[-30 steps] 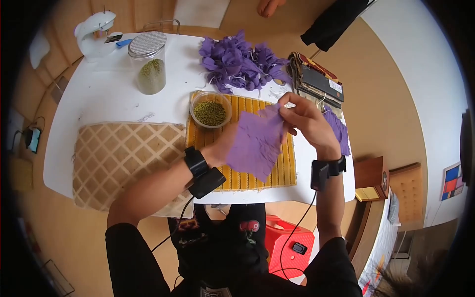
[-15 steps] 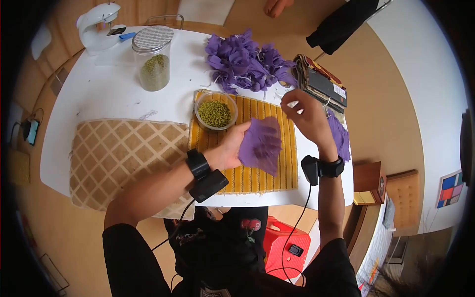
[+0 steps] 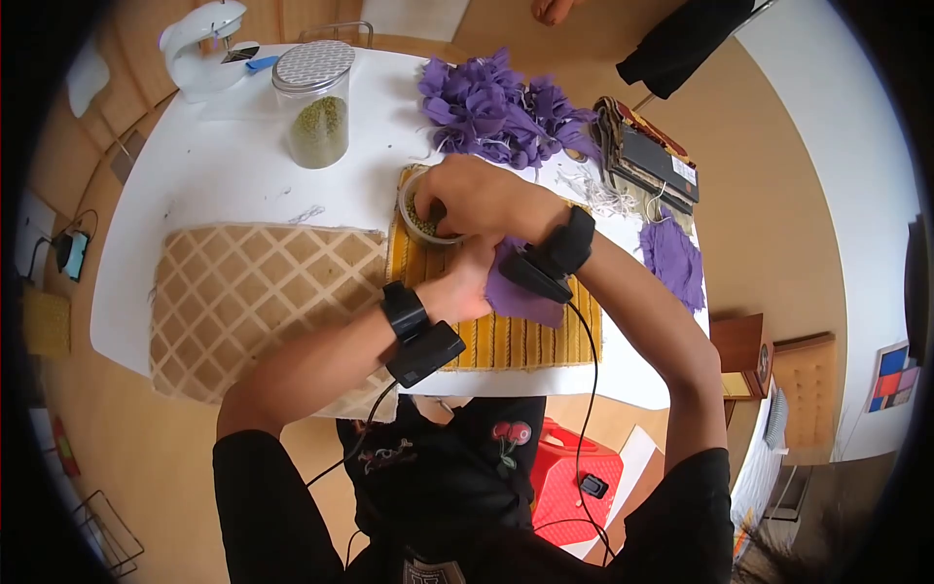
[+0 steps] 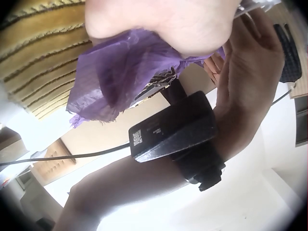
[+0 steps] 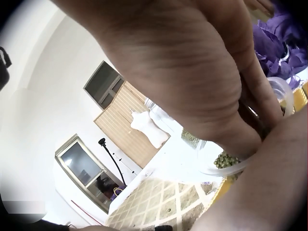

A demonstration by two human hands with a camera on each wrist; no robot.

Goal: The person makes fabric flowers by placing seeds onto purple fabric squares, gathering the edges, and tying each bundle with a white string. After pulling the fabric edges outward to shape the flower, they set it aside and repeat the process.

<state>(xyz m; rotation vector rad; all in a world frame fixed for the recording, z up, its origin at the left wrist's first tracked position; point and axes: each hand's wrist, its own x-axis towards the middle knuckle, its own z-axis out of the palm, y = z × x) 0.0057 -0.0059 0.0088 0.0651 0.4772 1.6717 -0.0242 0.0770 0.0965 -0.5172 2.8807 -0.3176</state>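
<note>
My right hand (image 3: 477, 195) reaches down into a clear plastic bowl (image 3: 407, 216), its fingers bent into the green mung beans (image 5: 225, 160). The fingertips are hidden there. My left hand (image 3: 462, 287) is just below the bowl, partly behind the right hand and wrist. A thin piece of purple cloth (image 3: 520, 297) lies across it and hangs past its side; in the left wrist view the cloth (image 4: 115, 72) drapes loosely beside the heel of the hand. The bowl stands on a yellow striped fabric mat (image 3: 486, 341).
A tan lattice-patterned mat (image 3: 263, 302) lies at left. Behind stand a lidded jar of beans (image 3: 319, 122) and a white sewing machine (image 3: 204, 49). Gathered purple cloth (image 3: 496, 107) is piled at the back, with folded fabrics (image 3: 647, 151) and another purple piece (image 3: 671, 258) to the right.
The right hand let go of the purple cloth, drew back, then crossed left into the bowl. The cloth stayed on the left hand, which lies near the bowl.
</note>
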